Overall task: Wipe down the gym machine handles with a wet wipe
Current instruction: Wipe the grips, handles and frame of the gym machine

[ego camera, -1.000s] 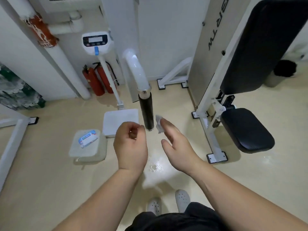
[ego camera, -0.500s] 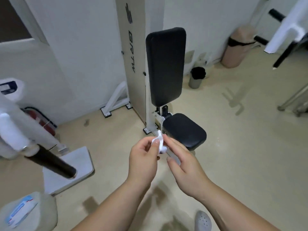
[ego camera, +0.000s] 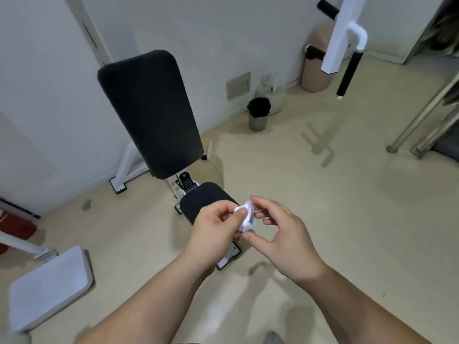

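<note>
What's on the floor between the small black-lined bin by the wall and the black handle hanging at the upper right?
In the head view, nothing: between the bin and the handle there is only bare floor.

This is a small indoor gym room. At the centre of the frame stands a weight machine with a black padded backrest (ego camera: 149, 112) and a black padded seat (ego camera: 203, 201) on a white steel frame (ego camera: 126, 167). At the upper right a white machine arm (ego camera: 340, 33) carries a hanging black handle (ego camera: 349, 70). The floor (ego camera: 323, 207) is smooth beige, the walls plain white. A small black-lined bin (ego camera: 258, 115) and a taller pinkish bin (ego camera: 315, 68) stand against the far wall. At the lower left lies a flat white platform (ego camera: 49, 286).
</note>
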Motion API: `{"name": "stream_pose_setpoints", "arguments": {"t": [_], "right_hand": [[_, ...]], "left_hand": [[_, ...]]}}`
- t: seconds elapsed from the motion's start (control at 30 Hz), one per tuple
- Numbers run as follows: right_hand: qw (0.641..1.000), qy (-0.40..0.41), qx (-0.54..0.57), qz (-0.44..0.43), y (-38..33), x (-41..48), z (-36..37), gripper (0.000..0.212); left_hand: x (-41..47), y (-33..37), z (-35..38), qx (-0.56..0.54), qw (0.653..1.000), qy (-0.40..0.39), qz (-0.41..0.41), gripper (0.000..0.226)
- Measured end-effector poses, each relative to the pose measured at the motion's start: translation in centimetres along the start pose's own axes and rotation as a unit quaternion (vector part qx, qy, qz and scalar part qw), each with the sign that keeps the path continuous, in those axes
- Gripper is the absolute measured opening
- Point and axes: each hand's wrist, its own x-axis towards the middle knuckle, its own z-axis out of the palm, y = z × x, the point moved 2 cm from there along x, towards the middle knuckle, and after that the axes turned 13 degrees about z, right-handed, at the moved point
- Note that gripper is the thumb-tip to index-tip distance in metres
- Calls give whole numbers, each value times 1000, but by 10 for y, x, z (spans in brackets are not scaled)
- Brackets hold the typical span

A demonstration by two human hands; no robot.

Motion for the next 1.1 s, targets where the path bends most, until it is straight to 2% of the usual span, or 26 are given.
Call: {"name": "stream_pose_setpoints", "arguments": {"t": [0.17, 0.33, 0.4, 0.57, 0.7, 0.83, 1.0, 1.1], "right_hand": [[999, 43, 9, 9, 28, 43, -70, 34], [997, 77, 20, 10, 48, 93, -111, 20], [997, 71, 15, 26, 56, 119, -125, 18], [986, 73, 63, 133, 71, 209, -165, 27], [980, 116, 46, 157, 77, 282, -208, 26], [972, 136, 71, 180, 85, 340, -240, 27], [963, 168, 82, 192, 102, 388, -271, 24], [967, 168, 52, 183, 115, 409, -293, 20]], "left_hand": [[48, 0, 66, 17, 999, -33, -8, 25], [106, -12, 100, 4, 999, -53, -7, 19], [135, -20, 113, -2, 998, -61, -17, 17], [234, -33, 154, -22, 997, -76, -25, 11], [323, -32, 191, -48, 994, -97, -22, 22], [397, -27, 220, -84, 984, -153, -15, 8], [456, -27, 257, -51, 982, -182, -25, 7], [479, -27, 276, -44, 975, -217, -8, 8]]}}
